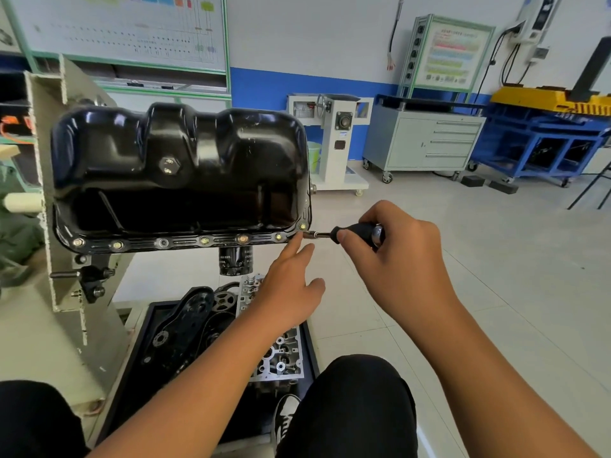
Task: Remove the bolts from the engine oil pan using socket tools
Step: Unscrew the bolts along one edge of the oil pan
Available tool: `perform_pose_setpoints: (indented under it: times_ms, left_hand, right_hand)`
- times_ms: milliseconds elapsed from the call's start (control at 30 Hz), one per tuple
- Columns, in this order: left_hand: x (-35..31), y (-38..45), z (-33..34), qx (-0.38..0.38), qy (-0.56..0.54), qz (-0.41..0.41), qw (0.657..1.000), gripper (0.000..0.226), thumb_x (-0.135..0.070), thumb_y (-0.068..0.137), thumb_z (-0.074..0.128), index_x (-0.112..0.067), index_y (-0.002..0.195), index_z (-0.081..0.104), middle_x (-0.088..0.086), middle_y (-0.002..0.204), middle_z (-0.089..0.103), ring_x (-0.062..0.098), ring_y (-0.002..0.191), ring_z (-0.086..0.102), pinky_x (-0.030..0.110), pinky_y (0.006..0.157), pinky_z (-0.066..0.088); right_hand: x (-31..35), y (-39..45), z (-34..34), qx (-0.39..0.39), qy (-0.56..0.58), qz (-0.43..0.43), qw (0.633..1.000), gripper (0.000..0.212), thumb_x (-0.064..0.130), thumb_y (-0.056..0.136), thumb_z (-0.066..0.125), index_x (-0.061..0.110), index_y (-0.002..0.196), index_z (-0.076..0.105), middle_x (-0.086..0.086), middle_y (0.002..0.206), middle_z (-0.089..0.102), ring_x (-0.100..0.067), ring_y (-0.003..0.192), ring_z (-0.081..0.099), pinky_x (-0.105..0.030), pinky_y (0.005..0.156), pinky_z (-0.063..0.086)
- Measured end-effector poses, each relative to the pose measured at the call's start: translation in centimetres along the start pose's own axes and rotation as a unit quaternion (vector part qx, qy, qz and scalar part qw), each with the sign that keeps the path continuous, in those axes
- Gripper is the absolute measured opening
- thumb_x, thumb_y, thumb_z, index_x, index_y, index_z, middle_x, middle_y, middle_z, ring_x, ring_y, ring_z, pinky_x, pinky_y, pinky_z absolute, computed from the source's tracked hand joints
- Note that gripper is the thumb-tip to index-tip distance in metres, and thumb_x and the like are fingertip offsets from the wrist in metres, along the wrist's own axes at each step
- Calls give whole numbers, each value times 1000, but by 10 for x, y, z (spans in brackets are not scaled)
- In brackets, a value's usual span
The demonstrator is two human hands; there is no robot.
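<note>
The right hand (pixel 393 246) grips a black-handled socket driver (pixel 344 233), its tip at the oil pan (pixel 178 173) flange's right corner; the left hand (pixel 287 279) is open, forefinger touching that tip.

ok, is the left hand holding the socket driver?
No, the right hand grips the driver; the left hand is open, its fingertips by the pan corner.

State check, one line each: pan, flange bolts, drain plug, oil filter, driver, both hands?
oil pan: on engine
flange bolts: in place
drain plug: fitted
oil filter: attached
socket driver: tip beside corner bolt
right hand: grips driver handle
left hand: open, index finger near driver tip
</note>
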State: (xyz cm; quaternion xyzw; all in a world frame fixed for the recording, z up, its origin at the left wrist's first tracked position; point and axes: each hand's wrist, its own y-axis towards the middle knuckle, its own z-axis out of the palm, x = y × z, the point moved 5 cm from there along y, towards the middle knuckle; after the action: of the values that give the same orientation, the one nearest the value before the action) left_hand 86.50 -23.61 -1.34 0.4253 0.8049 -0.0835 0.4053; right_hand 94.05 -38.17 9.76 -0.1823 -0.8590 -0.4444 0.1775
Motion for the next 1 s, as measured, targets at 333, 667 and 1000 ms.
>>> perform_pose_setpoints:
  times_ms: [333, 667, 1000]
  left_hand:
    - [3, 4, -6, 9, -23, -6, 1000, 62, -24, 95, 63, -26, 154, 43, -20, 169, 7, 18, 147, 37, 32, 109, 40]
    - [-47, -3, -35, 44, -20, 45, 998, 54, -23, 96, 62, -26, 148, 50, 2, 152, 46, 17, 126, 56, 32, 97, 51]
    - [-177, 90, -263, -172, 82, 219, 957, 37, 4, 92, 49, -18, 99, 78, -10, 84, 70, 8, 76, 66, 20, 70, 54]
  right_hand:
    - [2, 6, 5, 5, -12, 28, 1000, 24, 38, 91, 74, 19, 89, 60, 10, 69, 59, -9, 61, 57, -30, 51, 49]
    - [31, 26, -25, 71, -63, 86, 992, 16, 39, 80, 80, 26, 79, 71, 13, 69, 65, -7, 64, 58, -24, 53, 40]
    - [90, 149, -87, -80, -16, 27, 996, 14, 36, 72, 80, 26, 76, 71, 13, 69, 62, -13, 67, 59, -28, 61, 48]
